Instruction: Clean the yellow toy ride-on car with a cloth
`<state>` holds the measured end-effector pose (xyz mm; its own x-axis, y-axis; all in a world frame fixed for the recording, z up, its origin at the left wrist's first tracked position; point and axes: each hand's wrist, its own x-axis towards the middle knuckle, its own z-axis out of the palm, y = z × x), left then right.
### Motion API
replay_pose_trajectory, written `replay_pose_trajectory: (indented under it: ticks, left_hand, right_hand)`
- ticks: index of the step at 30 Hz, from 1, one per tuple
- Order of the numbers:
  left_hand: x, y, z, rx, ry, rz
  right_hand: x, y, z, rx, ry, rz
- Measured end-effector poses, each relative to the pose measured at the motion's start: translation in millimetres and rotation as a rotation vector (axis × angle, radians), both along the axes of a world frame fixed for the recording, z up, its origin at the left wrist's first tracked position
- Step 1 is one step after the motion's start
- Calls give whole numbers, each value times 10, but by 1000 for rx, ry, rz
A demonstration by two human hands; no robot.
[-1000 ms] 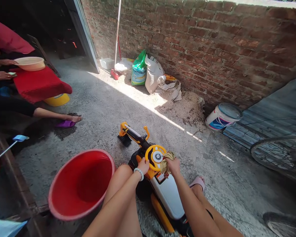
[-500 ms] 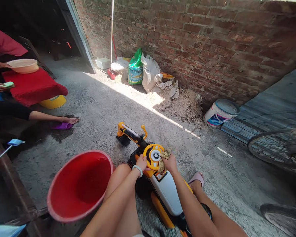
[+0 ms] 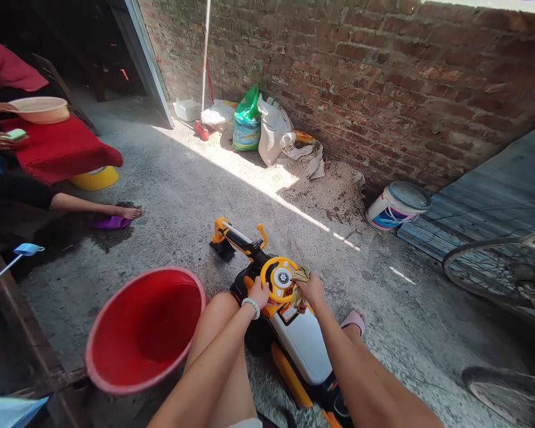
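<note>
A yellow, black and white ride-on toy digger [image 3: 302,345] stands on the concrete between my legs. My left hand [image 3: 258,292], a bead bracelet at its wrist, grips the left side of the toy's yellow steering wheel [image 3: 280,278]. My right hand [image 3: 311,291] is closed on a crumpled brownish cloth [image 3: 299,284] pressed against the wheel's right side. The toy's digger arm [image 3: 238,239] points away from me.
A big red basin [image 3: 142,330] sits by my left knee. Another person sits at the left with a bowl [image 3: 40,109] on red fabric, a foot stretched out. Sacks [image 3: 271,134], sand and a paint bucket [image 3: 396,205] line the brick wall; bicycle wheels [image 3: 494,273] at the right.
My hands stay on the steering wheel; the cloth has shifted slightly along its right rim. My view has moved a little. The person at the left has shifted their hands a little.
</note>
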<state>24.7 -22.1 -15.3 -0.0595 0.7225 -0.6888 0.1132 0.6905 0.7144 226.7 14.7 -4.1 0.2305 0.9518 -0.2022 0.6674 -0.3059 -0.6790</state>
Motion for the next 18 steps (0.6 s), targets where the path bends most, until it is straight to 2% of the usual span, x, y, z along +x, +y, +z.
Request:
replay_pose_trajectory:
  ticks: [2, 4, 9, 12, 16, 18]
  left_hand:
    - [1, 9, 9, -13, -4, -7]
    - [5, 16, 13, -23, -13, -8]
    - [13, 15, 45, -18, 1, 5]
    - [14, 9, 70, -30, 2, 2]
    - [19, 12, 75, -27, 29, 12]
    - [20, 16, 65, -31, 31, 16]
  right_hand:
    - [-49, 121, 67, -30, -156, 69]
    - [-100, 165, 87, -53, -214, 92]
    - [-12, 83, 80, -75, -148, 74]
    - [43, 142, 180, -60, -218, 97]
    - [-210, 408, 313, 43, -327, 276]
    - [-396, 550, 314, 27, -344, 349]
